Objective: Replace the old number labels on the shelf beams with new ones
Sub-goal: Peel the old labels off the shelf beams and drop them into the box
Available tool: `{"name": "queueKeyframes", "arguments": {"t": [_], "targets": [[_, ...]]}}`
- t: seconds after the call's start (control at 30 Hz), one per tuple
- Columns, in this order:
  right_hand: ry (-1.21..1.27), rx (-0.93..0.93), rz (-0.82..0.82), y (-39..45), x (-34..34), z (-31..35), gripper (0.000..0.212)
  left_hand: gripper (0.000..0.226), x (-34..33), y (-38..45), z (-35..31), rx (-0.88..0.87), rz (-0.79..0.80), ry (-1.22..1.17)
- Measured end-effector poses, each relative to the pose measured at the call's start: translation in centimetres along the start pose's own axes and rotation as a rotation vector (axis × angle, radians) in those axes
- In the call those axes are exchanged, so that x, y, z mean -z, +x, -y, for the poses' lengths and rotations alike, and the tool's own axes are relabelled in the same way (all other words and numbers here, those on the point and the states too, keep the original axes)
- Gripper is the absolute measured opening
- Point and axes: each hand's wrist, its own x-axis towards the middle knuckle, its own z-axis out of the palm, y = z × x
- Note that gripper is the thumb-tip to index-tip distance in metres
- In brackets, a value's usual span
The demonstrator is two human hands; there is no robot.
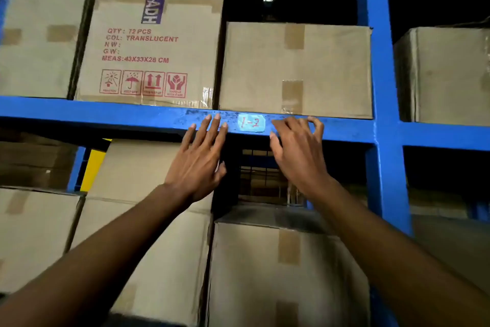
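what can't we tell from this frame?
- Head view: whether label 1-2 on the beam is old or new.
- Small print under the pictograms on the printed box: blurred.
- Whether the right hand fingertips touch the beam.
- Purple tape wording: cut off, reads ADH.

- Shelf beam (pixel 79 110) under the fingertips: bright blue, with scuffed pale patches beside the left hand (pixel 197 165).
- Label (pixel 251 123) between the hands: light blue, "1-2" in red.
- Printed carton (pixel 148 50) above the left hand: tan, red lettering, purple strip.
- Plain carton (pixel 294 69) above the right hand (pixel 298 153): tan, brown tape.
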Motion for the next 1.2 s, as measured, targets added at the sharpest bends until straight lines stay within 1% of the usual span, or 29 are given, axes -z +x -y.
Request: {"name": "queueKeyframes", "arguments": {"t": [0.1,0.13,0.2,0.33,0.53,0.7,0.77,0.87,0.97,1.03,1.1,1.13,1.2], "targets": [[-0.106,-0.024,-0.035,1.8,-1.8,1.4,0.025,0.079,-1.6,1.2,3.0,-0.048,0.01,0.015],[-0.149,-0.058,-0.004,2.2,-2.5,2.0,0.027,0.082,-2.4,1.5,3.9,-0.079,0.046,0.005],[-0.196,-0.112,0.001,2.6,-3.7,2.6,0.031,0.09,-4.0,1.5,5.0,-0.122,0.064,-0.016],[-0.249,-0.152,0.004,2.5,-4.8,3.5,0.034,0.102,-5.7,1.3,5.1,-0.122,0.003,-0.033],[-0.223,-0.196,-0.108,3.6,-5.0,4.2,0.026,0.101,-7.0,1.3,5.5,-0.145,-0.082,-0.044],[-0.275,-0.211,-0.101,4.3,-4.9,4.4,0.02,0.098,-7.4,1.3,5.7,-0.155,-0.127,-0.061],[-0.353,-0.183,-0.077,4.7,-4.7,4.6,0.021,0.098,-7.6,1.3,5.6,-0.145,-0.139,-0.068],[-0.535,-0.127,0.011,5.2,-4.1,4.6,0.025,0.1,-7.6,1.3,5.4,-0.138,-0.14,-0.062],[-0.726,-0.024,0.125,5.7,-3.9,4.8,0.019,0.099,-7.4,1.2,5.4,-0.14,-0.134,-0.047],[-0.827,0.046,0.164,6.0,-3.8,5.0,0.018,0.099,-7.3,1.2,5.4,-0.137,-0.123,-0.044],[-0.81,0.091,0.198,6.2,-3.6,4.9,0.018,0.102,-7.2,1.2,5.2,-0.132,-0.107,-0.051],[-0.755,0.096,0.216,6.3,-3.4,4.8,0.019,0.103,-7.2,1.2,5.1,-0.13,-0.1,-0.05],[-0.567,0.065,0.215,6.5,-3.0,4.5,0.022,0.105,-7.2,1.2,5.1,-0.125,-0.085,-0.044]]}}
